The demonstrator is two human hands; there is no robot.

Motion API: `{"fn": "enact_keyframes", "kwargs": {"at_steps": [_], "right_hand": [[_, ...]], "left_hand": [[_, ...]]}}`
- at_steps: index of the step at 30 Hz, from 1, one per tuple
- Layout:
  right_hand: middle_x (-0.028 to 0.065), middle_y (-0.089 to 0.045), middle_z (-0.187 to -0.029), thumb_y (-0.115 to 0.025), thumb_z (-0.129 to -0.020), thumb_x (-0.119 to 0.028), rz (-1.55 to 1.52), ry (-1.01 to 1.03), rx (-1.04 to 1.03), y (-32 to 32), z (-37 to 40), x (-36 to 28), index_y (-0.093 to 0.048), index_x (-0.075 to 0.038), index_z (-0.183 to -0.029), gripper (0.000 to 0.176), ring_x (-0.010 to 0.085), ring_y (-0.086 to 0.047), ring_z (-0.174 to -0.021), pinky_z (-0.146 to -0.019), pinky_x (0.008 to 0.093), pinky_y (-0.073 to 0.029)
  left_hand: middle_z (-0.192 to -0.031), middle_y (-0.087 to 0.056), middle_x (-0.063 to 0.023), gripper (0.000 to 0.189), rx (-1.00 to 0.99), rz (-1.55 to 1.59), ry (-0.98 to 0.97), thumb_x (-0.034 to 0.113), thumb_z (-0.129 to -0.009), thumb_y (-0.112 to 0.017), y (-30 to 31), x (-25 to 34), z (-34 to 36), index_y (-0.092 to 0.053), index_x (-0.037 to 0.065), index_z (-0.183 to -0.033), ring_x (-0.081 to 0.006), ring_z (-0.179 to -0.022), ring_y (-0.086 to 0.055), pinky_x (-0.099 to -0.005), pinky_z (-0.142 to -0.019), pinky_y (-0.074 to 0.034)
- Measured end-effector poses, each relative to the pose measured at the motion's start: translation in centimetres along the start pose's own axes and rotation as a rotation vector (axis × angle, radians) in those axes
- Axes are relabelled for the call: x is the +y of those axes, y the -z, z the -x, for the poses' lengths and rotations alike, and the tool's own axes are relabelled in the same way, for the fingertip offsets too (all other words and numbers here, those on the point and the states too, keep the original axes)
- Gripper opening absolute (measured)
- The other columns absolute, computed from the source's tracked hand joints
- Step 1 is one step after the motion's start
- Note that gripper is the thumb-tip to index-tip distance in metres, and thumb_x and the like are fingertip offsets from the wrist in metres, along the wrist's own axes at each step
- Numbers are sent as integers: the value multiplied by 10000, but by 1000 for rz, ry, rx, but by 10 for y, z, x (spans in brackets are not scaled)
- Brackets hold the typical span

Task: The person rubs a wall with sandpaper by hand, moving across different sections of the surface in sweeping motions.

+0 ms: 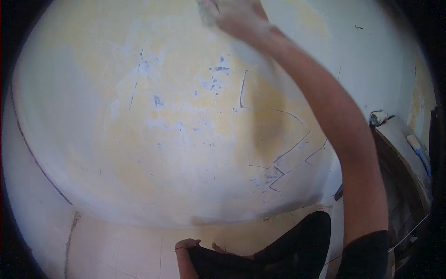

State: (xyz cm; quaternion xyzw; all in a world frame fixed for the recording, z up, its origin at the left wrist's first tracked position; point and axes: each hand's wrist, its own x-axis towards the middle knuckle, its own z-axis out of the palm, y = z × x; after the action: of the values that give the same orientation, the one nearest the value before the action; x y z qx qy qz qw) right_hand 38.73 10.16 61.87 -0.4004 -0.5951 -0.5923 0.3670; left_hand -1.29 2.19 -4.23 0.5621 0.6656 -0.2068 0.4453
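Note:
My right hand (237, 17) is raised at the top of the view against a wall (186, 149) with patchy yellow and white paint. Motion blurs the hand; its fingers look closed around a pale grey thing (207, 11) at the wall, too smeared to name. The wall has dark cracks, scraped lines and bluish chipped spots below that hand. My left hand (187, 243) rests low down on my dark-clothed leg (209, 262), its fingers lying over the cloth with nothing visible in them.
At the right, a curved ledge (400, 135) carries a white-smeared lump (378, 117) and a tool with a blue handle (422, 156). A thin white cable (410, 231) runs below it. Pale floor tiles (134, 246) meet the wall's bottom edge.

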Motion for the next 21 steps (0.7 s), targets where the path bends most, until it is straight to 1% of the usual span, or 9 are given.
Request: {"fn": "enact_keyframes", "kwargs": {"at_steps": [2, 5, 9, 12, 14, 16, 18, 19, 21], "right_hand": [[146, -472, -1362, -435, -914, -257, -169, 117, 279, -16, 43, -22, -400, -28, -1367, 509, 316, -426, -1282, -1059, 483, -323], [131, -410, -1429, -437, -914, -265, -153, 216, 40, -6, 138, -81, -370, -36, -1400, 541, 311, -409, -1307, -1089, 480, -287], [89, -335, -1491, -426, -914, -299, -411, 409, -270, 5, 277, -147, -283, -58, -1457, 610, 262, -347, -1356, -1118, 453, -256], [54, -331, -1497, -413, -918, -294, -474, 583, -327, 5, 327, -159, -260, -95, -1472, 609, 223, -329, -1365, -1138, 406, -230], [66, -322, -1499, -418, -923, -268, -526, 675, -311, -1, 328, -157, -252, -104, -1473, 597, 218, -310, -1373, -1161, 386, -182], [71, -334, -1493, -426, -922, -280, -341, 650, -178, -10, 289, -147, -286, -108, -1462, 584, 223, -308, -1374, -1160, 405, -183], [78, -349, -1483, -425, -927, -300, -207, 515, -183, -9, 202, -126, -310, -92, -1449, 574, 237, -320, -1366, -1152, 437, -191], [83, -379, -1467, -423, -932, -303, -248, 431, -85, -6, 154, -107, -358, -95, -1426, 540, 259, -390, -1324, -1106, 455, -274], [108, -403, -1442, -425, -934, -299, -199, 326, 124, -21, 69, -70, -386, -80, -1398, 515, 284, -403, -1311, -1085, 489, -290]], "left_hand": [[-1267, -587, -106, 494, 26, -24, 20, 533, -906, -379, 3, 17, 33, -683, 218, -1134, -299, -1157, -543, -423, -1028, -369], [-1254, -595, -108, 496, 57, -35, 40, 541, -896, -399, -4, 2, 3, -684, 209, -1130, -296, -1159, -542, -435, -1019, -376], [-1223, -615, -109, 493, 47, 66, 47, 539, -895, -411, -6, 10, 31, -697, 198, -1105, -297, -1136, -556, -444, -1001, -387], [-1214, -621, -105, 492, 55, 66, 4, 538, -900, -409, -9, -4, 16, -706, 192, -1087, -298, -1122, -563, -444, -992, -393], [-1207, -625, -104, 500, 71, 49, -31, 540, -901, -410, -8, -1, 24, -712, 181, -1075, -294, -1113, -568, -441, -984, -400], [-1182, -637, -112, 512, 94, 34, -18, 529, -898, -408, -8, 0, 21, -709, 150, -1065, -294, -1107, -580, -422, -979, -411], [-1187, -634, -111, 512, 96, 18, -13, 532, -898, -408, -8, 2, 13, -704, 155, -1078, -295, -1110, -578, -423, -984, -409], [-1204, -625, -106, 507, 89, 7, -12, 542, -899, -408, -8, 1, 8, -699, 175, -1095, -297, -1116, -570, -433, -993, -400], [-1229, -611, -99, 504, 56, 9, -11, 552, -900, -408, -5, 3, 7, -689, 198, -1123, -299, -1127, -559, -445, -1004, -390]]}}
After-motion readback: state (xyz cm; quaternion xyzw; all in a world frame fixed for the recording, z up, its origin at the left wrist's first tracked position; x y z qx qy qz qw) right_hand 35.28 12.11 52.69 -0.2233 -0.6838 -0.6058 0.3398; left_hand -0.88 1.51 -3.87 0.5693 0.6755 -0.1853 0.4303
